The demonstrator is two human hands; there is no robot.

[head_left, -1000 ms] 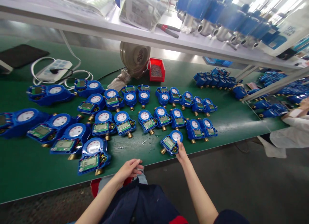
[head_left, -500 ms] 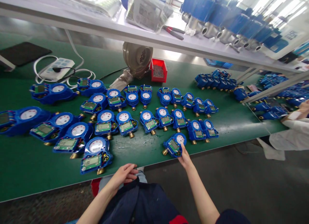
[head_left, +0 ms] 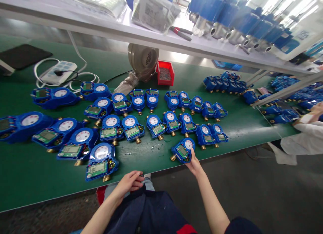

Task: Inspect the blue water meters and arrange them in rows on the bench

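Observation:
My right hand [head_left: 194,164] grips the near right side of a blue water meter [head_left: 182,151] at the table's front edge. That meter has a round white dial, a bare green circuit board with a grey display, and a brass fitting pointing left. My left hand [head_left: 131,182] rests at the table edge, fingers loosely stretched and slightly apart, holding nothing. Left of it lies another blue meter [head_left: 101,161] with its board exposed. Several more such meters stand in rows beyond both hands, among them one [head_left: 156,127] near the middle.
A white shelf [head_left: 106,27] overhangs the green table [head_left: 141,160]. Pliers [head_left: 181,32] and large blue meters lie on the shelf. Below stand a red bin [head_left: 165,81] of small parts, a beige heat blower [head_left: 143,60] and a power strip [head_left: 59,72]. A co-worker's sleeve [head_left: 300,139] shows at right.
Both hands stay almost where they were, the right one still on the same meter. The view has shifted very slightly. At far right, the co-worker's hands have moved a little.

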